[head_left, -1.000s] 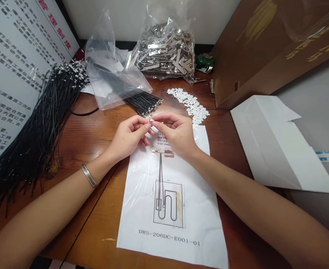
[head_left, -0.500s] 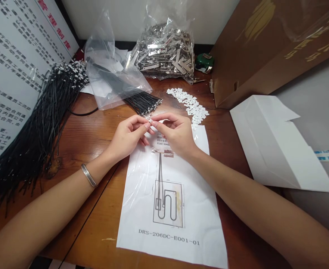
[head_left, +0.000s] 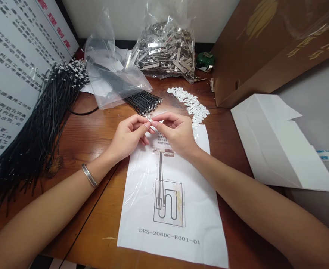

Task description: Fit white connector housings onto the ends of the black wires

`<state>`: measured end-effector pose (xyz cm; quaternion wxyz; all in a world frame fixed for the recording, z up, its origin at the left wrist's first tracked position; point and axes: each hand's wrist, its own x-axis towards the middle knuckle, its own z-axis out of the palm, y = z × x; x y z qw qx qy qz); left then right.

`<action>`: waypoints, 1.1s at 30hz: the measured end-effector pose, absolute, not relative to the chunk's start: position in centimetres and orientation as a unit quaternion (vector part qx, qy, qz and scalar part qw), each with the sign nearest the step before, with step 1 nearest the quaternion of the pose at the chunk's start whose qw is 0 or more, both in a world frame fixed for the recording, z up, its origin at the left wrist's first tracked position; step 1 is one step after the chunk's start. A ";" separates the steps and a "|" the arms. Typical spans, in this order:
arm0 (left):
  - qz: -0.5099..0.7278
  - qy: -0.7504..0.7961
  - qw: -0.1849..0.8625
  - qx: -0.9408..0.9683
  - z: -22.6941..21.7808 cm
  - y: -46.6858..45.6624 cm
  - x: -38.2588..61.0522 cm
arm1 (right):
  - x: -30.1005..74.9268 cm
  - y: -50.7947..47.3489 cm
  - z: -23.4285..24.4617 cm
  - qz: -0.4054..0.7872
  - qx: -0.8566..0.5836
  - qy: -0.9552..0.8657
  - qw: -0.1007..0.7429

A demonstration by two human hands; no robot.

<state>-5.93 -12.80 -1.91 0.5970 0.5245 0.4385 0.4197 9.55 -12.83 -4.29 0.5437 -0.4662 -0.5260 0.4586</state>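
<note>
My left hand [head_left: 129,137] and my right hand [head_left: 178,135] meet fingertip to fingertip above the top of a printed drawing sheet [head_left: 142,209]. Both are closed in a pinch, thumb against forefinger. What lies between the fingertips is small and mostly covered, so I cannot name it. Just beyond the fingers end the metal-tipped black wires [head_left: 144,99], a bundle partly inside a clear plastic bag [head_left: 102,93]. To the right of the fingertips is a curved pile of small white connector housings [head_left: 192,104].
A bag of flat metal clips [head_left: 167,48] stands at the back, with a green object [head_left: 205,61] beside it. Black wires with white ends [head_left: 49,104] hang at left by a printed board [head_left: 10,56]. At right are a brown box [head_left: 254,48] and a folded white carton [head_left: 279,149].
The hands keep the same pinch at nearly the same spot. The whole view has shifted very slightly; nothing else has visibly moved.
</note>
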 end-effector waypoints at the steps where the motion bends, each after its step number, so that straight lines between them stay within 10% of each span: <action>1: 0.419 0.440 0.595 0.526 -1.9 -12.8 -5.9 | 9.6 -12.8 -4.3 0.457 -0.466 -0.529 0.543; 33: 0.406 0.472 0.571 0.536 -2.1 -13.0 -5.9 | 9.6 -12.8 -4.5 0.423 -0.466 -0.557 0.542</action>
